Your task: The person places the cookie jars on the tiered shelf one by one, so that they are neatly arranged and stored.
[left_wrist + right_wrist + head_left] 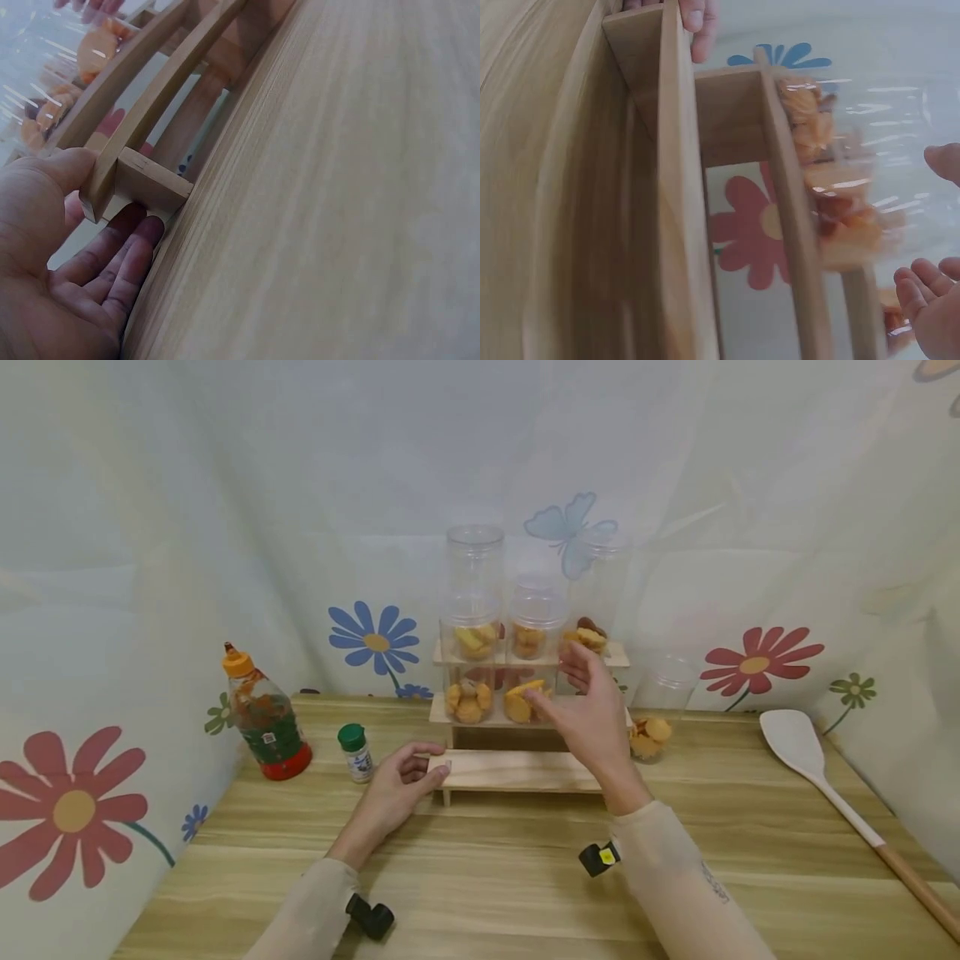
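A wooden three-step rack (517, 770) stands on the table. My left hand (396, 783) holds the left end of its lowest step, thumb on top and fingers below the board (142, 135). My right hand (596, 718) is raised in front of the upper steps, thumb and fingers spread. The right wrist view shows a gap between that hand and the clear jars, with nothing held. On the middle step stand a left jar (469, 697) and a second jar (521, 700) of biscuits. Three more jars, among them a tall one (476, 572), occupy the top step.
Right of the rack, another clear jar (654, 727) with biscuits stands on the table. A sauce bottle (268, 727) with an orange cap and a green-lidded shaker (356, 753) are on the left. A white spatula (795, 742) with a wooden handle lies far right.
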Demonstrator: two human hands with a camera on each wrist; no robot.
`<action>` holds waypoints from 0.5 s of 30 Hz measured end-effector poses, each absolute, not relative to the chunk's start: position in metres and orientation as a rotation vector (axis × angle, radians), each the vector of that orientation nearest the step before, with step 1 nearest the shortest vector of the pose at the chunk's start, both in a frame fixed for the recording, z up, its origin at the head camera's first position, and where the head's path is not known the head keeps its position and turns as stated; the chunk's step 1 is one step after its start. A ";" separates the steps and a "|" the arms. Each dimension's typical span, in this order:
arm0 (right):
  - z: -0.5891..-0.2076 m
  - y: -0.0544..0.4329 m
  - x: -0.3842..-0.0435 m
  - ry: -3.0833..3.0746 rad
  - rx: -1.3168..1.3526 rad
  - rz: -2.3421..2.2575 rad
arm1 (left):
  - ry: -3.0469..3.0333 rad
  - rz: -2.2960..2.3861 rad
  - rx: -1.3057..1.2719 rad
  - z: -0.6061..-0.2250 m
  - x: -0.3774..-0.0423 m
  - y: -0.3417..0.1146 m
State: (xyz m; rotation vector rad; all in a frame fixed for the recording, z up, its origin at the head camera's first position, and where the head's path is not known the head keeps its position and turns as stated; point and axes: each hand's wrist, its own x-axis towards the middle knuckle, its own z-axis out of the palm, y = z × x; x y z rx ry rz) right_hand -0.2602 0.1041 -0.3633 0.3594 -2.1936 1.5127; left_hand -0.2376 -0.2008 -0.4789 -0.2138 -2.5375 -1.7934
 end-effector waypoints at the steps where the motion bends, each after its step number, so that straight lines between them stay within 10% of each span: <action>1: -0.362 0.108 -0.259 -2.178 0.369 1.512 | -2.538 -1.793 -0.217 -0.479 -0.238 -0.201; 15: -0.338 0.179 -0.240 -2.008 0.307 1.375 | -2.566 -1.760 -0.200 -0.482 -0.241 -0.201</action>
